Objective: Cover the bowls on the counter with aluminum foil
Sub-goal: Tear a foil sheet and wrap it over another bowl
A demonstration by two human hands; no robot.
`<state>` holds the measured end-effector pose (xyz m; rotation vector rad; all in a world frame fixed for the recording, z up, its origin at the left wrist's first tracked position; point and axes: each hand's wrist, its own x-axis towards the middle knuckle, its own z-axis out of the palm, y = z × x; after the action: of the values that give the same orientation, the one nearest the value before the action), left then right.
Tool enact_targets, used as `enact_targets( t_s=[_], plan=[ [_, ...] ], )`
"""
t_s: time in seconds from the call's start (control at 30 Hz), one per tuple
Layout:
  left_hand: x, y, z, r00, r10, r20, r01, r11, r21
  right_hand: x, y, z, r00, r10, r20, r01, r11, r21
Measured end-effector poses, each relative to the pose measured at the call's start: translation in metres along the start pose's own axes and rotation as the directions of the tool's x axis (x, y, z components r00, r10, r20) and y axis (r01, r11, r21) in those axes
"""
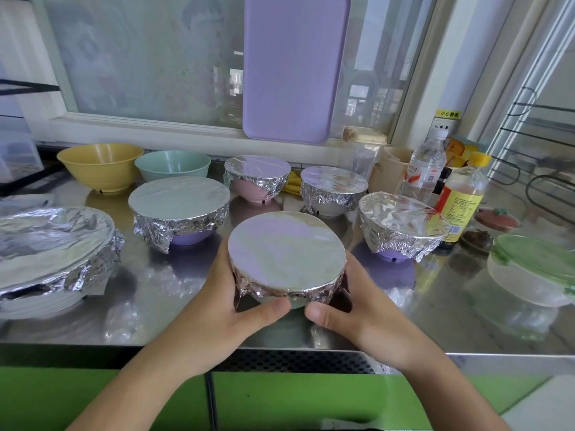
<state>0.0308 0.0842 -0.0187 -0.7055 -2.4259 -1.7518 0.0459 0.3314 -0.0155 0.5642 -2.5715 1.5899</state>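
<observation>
A foil-covered bowl [286, 256] sits near the front of the steel counter [155, 306]. My left hand [230, 293] curls round its left side, thumb on the crimped foil skirt. My right hand [348, 303] grips the right side, thumb at the front. Several other bowls wear foil: a large white one [53, 244] at left, a purple one [179, 206], a pink one [256, 175], a white one [333, 188] and a purple one [401, 225] at right. A yellow bowl [99, 166] and a teal bowl [172, 164] stand uncovered at the back left.
Bottles [426, 169] [463, 194] and jars crowd the back right. A lidded glass container [535, 269] sits at the right edge. A purple cutting board [295, 66] leans against the window. A wire rack [544, 150] stands far right.
</observation>
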Motion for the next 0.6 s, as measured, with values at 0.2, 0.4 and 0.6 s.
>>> enact_targets(
  t_s=[0.2, 0.4, 0.6],
  plan=[
    [0.001, -0.006, -0.018, 0.992, -0.093, -0.085, 0.057, 0.934, -0.352, 0.002, -0.001, -0.015, 0.999, 0.010, -0.041, -0.002, 0.984, 0.177],
    [0.006, -0.013, -0.021, 0.999, -0.011, -0.046, 0.000, 0.974, -0.228, 0.010, -0.002, -0.011, 0.996, -0.087, 0.002, 0.084, 0.964, 0.252],
    [0.007, -0.017, -0.022, 0.999, 0.036, -0.006, -0.037, 0.990, -0.133, 0.011, 0.002, -0.008, 0.996, -0.093, -0.001, 0.091, 0.973, 0.210]
  ],
)
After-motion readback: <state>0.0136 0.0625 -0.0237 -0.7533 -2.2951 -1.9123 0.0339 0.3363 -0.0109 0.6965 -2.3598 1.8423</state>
